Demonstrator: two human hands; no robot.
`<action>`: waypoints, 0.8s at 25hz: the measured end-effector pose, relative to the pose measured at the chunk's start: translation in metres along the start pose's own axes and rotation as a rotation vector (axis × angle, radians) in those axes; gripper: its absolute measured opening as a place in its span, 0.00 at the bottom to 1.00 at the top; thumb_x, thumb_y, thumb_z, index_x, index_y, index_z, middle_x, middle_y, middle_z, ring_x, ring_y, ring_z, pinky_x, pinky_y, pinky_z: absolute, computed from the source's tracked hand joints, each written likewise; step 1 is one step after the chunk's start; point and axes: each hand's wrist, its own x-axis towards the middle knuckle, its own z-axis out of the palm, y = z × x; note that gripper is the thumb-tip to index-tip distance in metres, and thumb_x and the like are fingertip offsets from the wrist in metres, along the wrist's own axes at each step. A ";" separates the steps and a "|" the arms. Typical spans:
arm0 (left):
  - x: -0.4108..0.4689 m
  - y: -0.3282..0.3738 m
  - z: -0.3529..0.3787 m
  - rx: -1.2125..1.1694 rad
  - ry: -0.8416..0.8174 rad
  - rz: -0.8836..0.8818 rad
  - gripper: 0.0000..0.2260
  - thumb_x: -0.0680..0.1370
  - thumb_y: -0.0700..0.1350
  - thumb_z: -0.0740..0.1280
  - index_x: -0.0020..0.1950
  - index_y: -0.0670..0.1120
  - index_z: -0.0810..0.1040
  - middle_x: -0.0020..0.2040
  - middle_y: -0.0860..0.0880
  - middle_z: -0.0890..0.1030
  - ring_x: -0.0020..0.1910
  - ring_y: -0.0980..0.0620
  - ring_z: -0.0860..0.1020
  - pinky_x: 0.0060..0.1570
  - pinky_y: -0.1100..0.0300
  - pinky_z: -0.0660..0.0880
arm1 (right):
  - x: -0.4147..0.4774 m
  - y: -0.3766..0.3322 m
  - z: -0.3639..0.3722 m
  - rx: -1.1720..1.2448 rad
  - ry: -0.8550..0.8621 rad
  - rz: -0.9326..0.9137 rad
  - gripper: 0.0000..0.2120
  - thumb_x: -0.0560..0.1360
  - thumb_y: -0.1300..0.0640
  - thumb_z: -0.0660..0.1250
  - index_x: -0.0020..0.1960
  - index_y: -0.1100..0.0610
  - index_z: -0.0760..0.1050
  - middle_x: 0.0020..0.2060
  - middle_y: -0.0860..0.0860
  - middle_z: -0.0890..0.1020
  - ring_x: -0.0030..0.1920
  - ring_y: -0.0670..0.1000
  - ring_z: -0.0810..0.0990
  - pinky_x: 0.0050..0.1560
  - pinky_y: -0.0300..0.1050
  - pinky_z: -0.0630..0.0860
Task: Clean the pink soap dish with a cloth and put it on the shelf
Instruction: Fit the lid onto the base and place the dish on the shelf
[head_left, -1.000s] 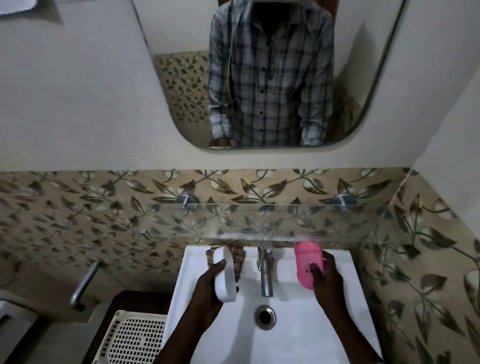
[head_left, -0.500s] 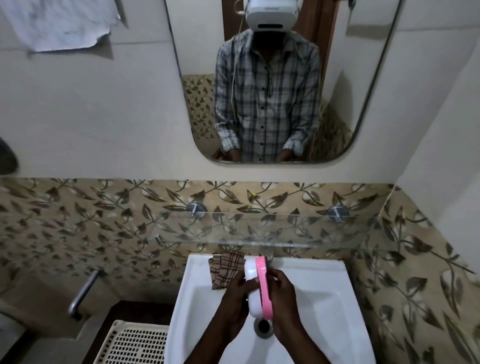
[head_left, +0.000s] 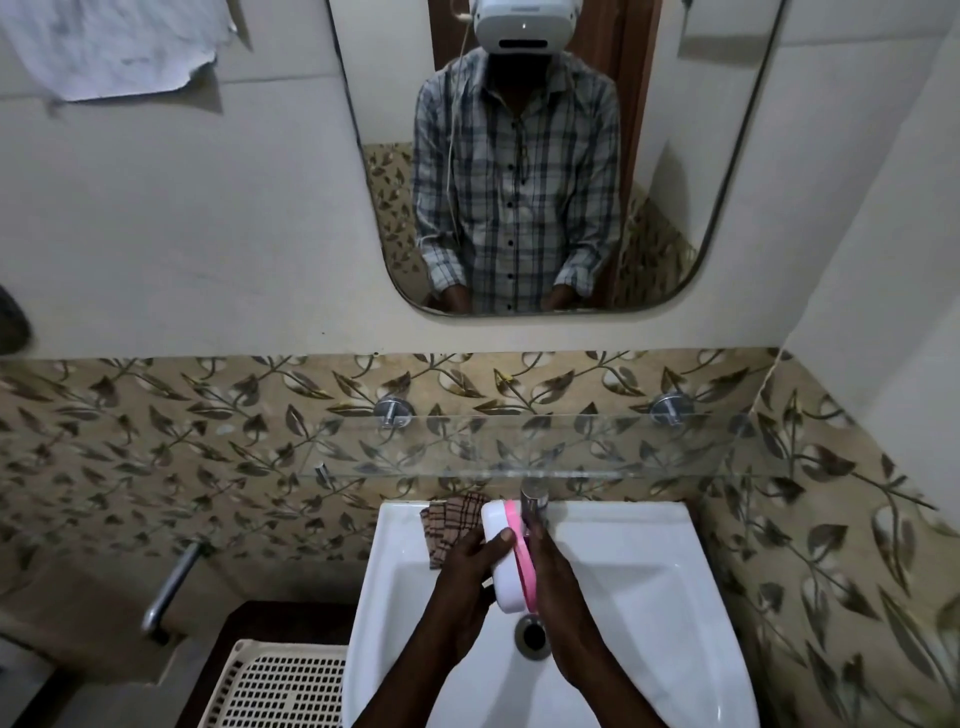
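Observation:
The soap dish stands on edge above the sink basin (head_left: 639, 561), its white half (head_left: 503, 566) pressed against its pink half (head_left: 519, 551). My left hand (head_left: 467, 577) grips the white side and my right hand (head_left: 558, 582) presses the pink side, so the two halves are held together between my palms. A brown checked cloth (head_left: 449, 522) lies on the sink's back left rim, just behind my left hand and touched by neither hand. The glass shelf (head_left: 571, 447) hangs on the wall above the tap.
A chrome tap (head_left: 535, 501) rises right behind the dish and the drain (head_left: 531, 631) lies below it. A cream plastic basket (head_left: 280, 686) sits left of the sink. A metal handle (head_left: 174, 587) juts from the left wall. The mirror (head_left: 530, 156) hangs above.
A second ago my hands were apart, the white half in my left and the pink half in my right. They came together, and the two halves now meet over the drain.

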 end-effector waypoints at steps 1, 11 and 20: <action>0.000 0.001 0.001 0.006 0.004 0.007 0.19 0.72 0.52 0.74 0.62 0.50 0.82 0.59 0.44 0.85 0.58 0.44 0.83 0.55 0.47 0.80 | -0.001 0.002 0.001 -0.026 -0.018 -0.007 0.22 0.77 0.36 0.59 0.66 0.44 0.75 0.61 0.49 0.81 0.59 0.50 0.81 0.53 0.47 0.79; 0.002 0.000 0.006 0.026 -0.001 0.072 0.22 0.71 0.49 0.76 0.65 0.49 0.79 0.58 0.45 0.85 0.57 0.44 0.84 0.49 0.52 0.82 | -0.003 0.011 0.006 0.011 0.053 -0.027 0.20 0.80 0.40 0.56 0.67 0.47 0.74 0.64 0.49 0.79 0.64 0.50 0.78 0.68 0.57 0.73; 0.010 -0.003 0.016 0.134 -0.033 0.043 0.26 0.74 0.56 0.73 0.71 0.54 0.73 0.63 0.51 0.83 0.61 0.51 0.82 0.60 0.53 0.79 | 0.004 0.004 0.007 0.068 0.067 -0.017 0.18 0.75 0.33 0.56 0.57 0.38 0.76 0.58 0.46 0.81 0.57 0.43 0.80 0.59 0.44 0.76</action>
